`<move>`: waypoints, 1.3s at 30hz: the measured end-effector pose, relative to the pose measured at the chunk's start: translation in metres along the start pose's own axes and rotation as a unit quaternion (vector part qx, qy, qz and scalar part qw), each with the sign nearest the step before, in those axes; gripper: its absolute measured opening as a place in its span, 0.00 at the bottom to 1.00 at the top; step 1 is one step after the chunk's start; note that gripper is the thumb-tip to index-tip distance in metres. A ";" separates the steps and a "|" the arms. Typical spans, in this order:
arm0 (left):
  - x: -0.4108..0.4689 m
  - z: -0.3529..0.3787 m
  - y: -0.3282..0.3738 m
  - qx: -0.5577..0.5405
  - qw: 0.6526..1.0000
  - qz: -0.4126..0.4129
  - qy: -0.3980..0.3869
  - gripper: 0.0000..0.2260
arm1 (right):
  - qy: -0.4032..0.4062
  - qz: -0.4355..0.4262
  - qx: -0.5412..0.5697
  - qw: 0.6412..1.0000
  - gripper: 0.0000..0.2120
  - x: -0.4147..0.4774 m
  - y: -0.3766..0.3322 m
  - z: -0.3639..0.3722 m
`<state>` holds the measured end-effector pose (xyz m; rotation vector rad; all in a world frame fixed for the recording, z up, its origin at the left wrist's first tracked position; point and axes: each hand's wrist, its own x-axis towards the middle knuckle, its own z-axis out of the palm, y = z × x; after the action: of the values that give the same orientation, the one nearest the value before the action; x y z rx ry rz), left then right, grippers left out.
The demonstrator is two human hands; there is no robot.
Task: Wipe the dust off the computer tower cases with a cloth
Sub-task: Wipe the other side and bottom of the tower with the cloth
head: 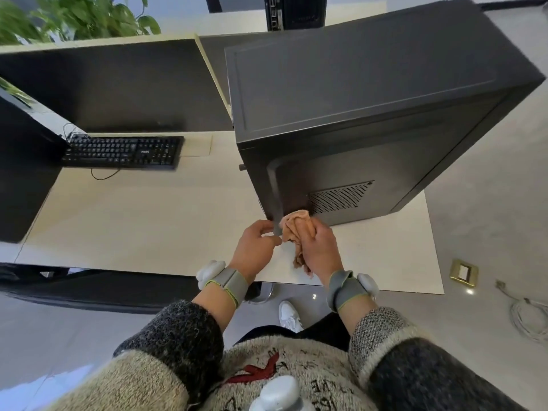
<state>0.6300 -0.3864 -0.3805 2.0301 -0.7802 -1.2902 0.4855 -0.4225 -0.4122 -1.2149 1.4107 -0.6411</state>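
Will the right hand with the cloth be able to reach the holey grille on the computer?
Probably yes. The right hand grips the cloth at the lower edge of the tower case, right beside the vent grille, and nothing lies between them.

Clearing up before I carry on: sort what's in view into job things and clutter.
Job: cloth, tower case, right hand gripping the cloth, left hand holding the case's corner.
Lying about: keyboard, plant, cable on the floor.

Bright even daylight, soft shadows, wide-angle edge warp, slight blur at periphery.
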 end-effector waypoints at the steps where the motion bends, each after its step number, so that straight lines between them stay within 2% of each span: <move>1: 0.000 0.001 0.001 0.001 1.000 0.003 -0.002 0.14 | -0.016 0.040 0.017 0.999 0.17 0.003 0.005 0.001; 3: 0.001 0.005 0.000 0.006 1.000 0.008 -0.004 0.15 | -0.028 0.110 0.046 0.992 0.20 0.005 0.012 0.000; 4: 0.000 0.006 -0.002 0.004 1.000 0.009 -0.007 0.15 | -0.025 0.119 0.043 0.992 0.20 0.006 0.014 -0.002; 6: -0.001 0.008 -0.004 -0.005 1.000 0.008 -0.018 0.15 | -0.006 0.060 0.024 0.998 0.20 0.002 0.009 -0.008; 8: -0.001 0.009 -0.006 -0.011 0.999 0.007 -0.029 0.17 | 0.021 -0.042 0.025 0.999 0.17 -0.003 0.002 -0.012; 10: -0.001 0.008 -0.006 -0.005 0.999 0.009 -0.035 0.18 | 0.042 -0.071 0.032 0.996 0.13 0.000 0.000 -0.010; 12: 0.000 0.008 -0.004 -0.005 0.999 0.006 -0.041 0.17 | 0.032 -0.017 0.025 0.999 0.14 0.005 0.010 -0.009; 15: 0.001 0.008 -0.006 -0.007 0.999 0.002 -0.044 0.17 | -0.025 0.139 0.049 0.989 0.21 0.005 0.021 -0.009; 16: 0.002 0.010 -0.007 -0.003 0.999 0.000 -0.047 0.17 | -0.021 0.143 0.055 0.988 0.22 0.004 0.024 -0.012; 18: 0.004 0.012 -0.009 0.005 0.999 0.003 -0.050 0.17 | 0.008 0.045 0.048 0.998 0.24 0.004 0.022 -0.013; 20: 0.005 0.014 -0.010 0.007 0.999 0.000 -0.051 0.17 | 0.043 -0.043 0.053 0.997 0.21 0.004 0.014 -0.015; 22: 0.005 0.014 -0.007 0.011 0.999 0.000 -0.052 0.17 | 0.058 -0.056 0.060 0.995 0.17 0.009 0.011 -0.015; 25: 0.008 0.014 -0.006 0.014 0.998 0.007 -0.057 0.18 | 0.033 0.021 0.028 0.999 0.17 0.015 0.027 -0.016; 28: 0.009 0.015 -0.006 0.020 0.998 0.007 -0.054 0.19 | 0.008 0.131 0.057 0.990 0.18 0.013 0.031 -0.020; 29: 0.009 0.015 -0.008 0.024 0.998 0.007 -0.056 0.19 | 0.018 0.123 0.066 0.990 0.18 0.012 0.032 -0.020; 33: 0.011 0.017 -0.010 0.029 0.998 0.005 -0.063 0.18 | 0.065 -0.009 0.054 0.996 0.20 0.009 0.032 -0.013; 34: 0.012 0.017 -0.010 0.030 0.998 0.005 -0.063 0.18 | 0.059 -0.001 0.058 0.997 0.19 0.009 0.032 -0.011; 38: 0.013 0.017 -0.008 0.029 0.998 0.008 -0.061 0.19 | 0.008 0.149 0.075 0.986 0.18 0.017 0.036 -0.014; 39: 0.013 0.017 -0.008 0.030 0.998 0.009 -0.061 0.19 | 0.007 0.155 0.077 0.985 0.19 0.017 0.037 -0.016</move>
<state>0.6203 -0.3940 -0.3992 2.0015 -0.8994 -1.4064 0.4614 -0.4301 -0.4475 -0.8468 1.4949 -0.5306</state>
